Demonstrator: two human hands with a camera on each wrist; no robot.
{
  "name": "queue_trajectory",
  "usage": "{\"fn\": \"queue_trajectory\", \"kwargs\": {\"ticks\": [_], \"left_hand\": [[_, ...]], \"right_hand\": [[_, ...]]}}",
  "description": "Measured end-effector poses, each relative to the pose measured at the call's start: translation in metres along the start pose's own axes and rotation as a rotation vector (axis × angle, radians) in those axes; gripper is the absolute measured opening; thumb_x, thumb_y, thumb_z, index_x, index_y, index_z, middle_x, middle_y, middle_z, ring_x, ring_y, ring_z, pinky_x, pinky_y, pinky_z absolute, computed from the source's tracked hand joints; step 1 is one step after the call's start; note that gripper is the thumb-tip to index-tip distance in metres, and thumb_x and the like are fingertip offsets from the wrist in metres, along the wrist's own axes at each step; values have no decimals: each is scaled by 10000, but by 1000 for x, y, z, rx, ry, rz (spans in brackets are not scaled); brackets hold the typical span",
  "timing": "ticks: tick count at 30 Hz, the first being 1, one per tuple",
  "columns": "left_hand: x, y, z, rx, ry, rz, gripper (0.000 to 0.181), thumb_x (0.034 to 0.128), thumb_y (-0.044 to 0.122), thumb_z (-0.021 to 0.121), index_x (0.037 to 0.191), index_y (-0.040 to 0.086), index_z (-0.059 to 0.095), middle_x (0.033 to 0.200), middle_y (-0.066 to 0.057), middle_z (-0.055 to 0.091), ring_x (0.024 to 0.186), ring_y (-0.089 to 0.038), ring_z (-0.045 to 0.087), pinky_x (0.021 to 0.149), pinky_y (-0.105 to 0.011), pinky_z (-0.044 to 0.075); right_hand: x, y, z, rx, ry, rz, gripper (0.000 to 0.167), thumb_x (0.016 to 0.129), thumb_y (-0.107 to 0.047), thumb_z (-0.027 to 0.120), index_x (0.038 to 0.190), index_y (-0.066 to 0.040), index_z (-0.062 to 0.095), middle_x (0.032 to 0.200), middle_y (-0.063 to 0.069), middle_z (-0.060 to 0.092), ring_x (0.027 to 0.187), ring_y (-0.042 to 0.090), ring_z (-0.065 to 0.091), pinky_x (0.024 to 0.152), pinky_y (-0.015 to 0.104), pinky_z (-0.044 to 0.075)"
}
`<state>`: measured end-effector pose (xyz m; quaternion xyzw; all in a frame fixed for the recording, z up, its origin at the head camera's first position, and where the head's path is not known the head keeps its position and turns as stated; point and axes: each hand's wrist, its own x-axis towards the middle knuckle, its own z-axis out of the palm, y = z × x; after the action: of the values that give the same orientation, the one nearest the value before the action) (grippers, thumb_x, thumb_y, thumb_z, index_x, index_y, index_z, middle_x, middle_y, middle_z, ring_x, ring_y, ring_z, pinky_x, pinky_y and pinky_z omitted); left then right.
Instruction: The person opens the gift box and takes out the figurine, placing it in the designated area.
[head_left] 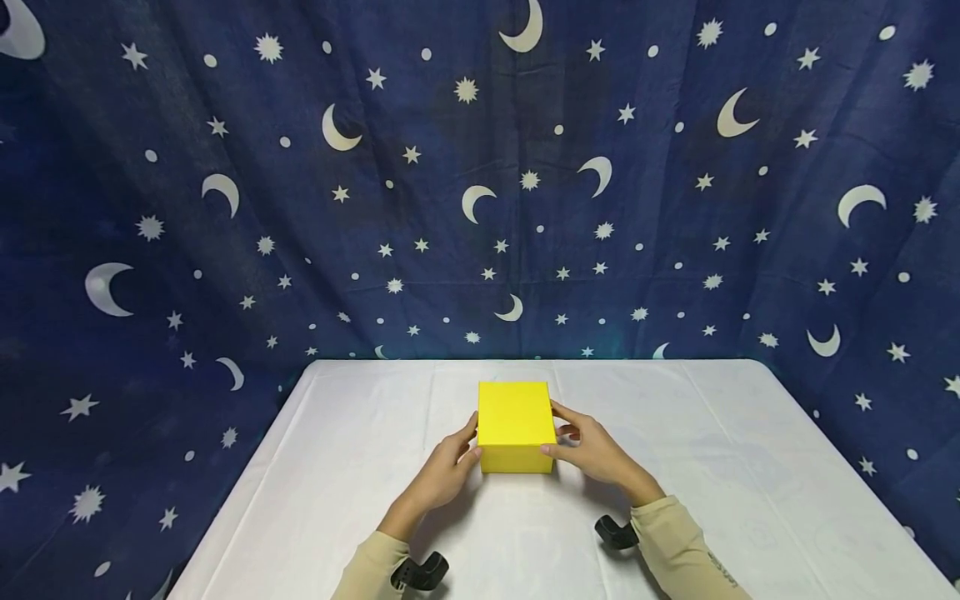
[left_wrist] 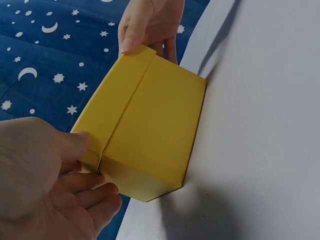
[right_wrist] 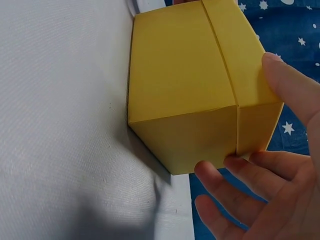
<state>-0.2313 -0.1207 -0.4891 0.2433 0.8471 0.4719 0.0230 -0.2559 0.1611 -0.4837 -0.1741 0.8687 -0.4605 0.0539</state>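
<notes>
A yellow box [head_left: 517, 460] with a fitted lid [head_left: 514, 413] stands on the white-covered table, near its middle. My left hand [head_left: 441, 473] holds the lid at the left side, thumb at the front corner. On the opposite side, my right hand [head_left: 596, 450] grips it with the thumb on the front and fingers along the side. In the left wrist view, a seam runs between the lid band [left_wrist: 114, 102] and the box body [left_wrist: 155, 115]. The right wrist view shows fingertips against the side, some below the lid edge. The box's contents are hidden.
A white cloth [head_left: 337, 467] covers the table. Behind and beside it hangs a dark blue curtain [head_left: 420, 208] with moons and stars. Black wrist mounts [head_left: 617, 532] sit by both beige sleeves [head_left: 678, 542].
</notes>
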Motion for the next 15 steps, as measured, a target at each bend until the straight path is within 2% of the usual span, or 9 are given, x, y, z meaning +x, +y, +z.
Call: {"fn": "queue_trajectory", "kwargs": {"ticks": [4, 7, 15], "left_hand": [[1, 1, 0, 13, 16, 31, 592, 1066, 80, 463, 1565, -95, 195, 1624, -265, 286, 1475, -428, 368, 1180, -532, 378], [1, 3, 0, 6, 23, 33, 598, 1067, 86, 464, 1571, -82, 190, 1632, -252, 276, 1488, -416, 349, 1190, -530, 365], [0, 13, -2, -64, 39, 34, 609, 1061, 76, 478, 1580, -58, 187, 1658, -216, 222, 1502, -399, 333, 1206, -510, 343]], "right_hand": [[0, -1, -2, -2, 4, -11, 865, 889, -337, 777, 1576, -49, 338, 1585, 170, 437, 1169, 285, 623, 1043, 546, 525], [0, -2, -3, -1, 12, -13, 869, 888, -340, 778, 1580, -59, 334, 1590, 171, 429, 1172, 285, 623, 1037, 534, 535], [-2, -7, -5, 3, 34, -46, 891, 888, -316, 782, 1597, -82, 297, 1589, 202, 417, 1171, 294, 630, 1030, 519, 545]]}}
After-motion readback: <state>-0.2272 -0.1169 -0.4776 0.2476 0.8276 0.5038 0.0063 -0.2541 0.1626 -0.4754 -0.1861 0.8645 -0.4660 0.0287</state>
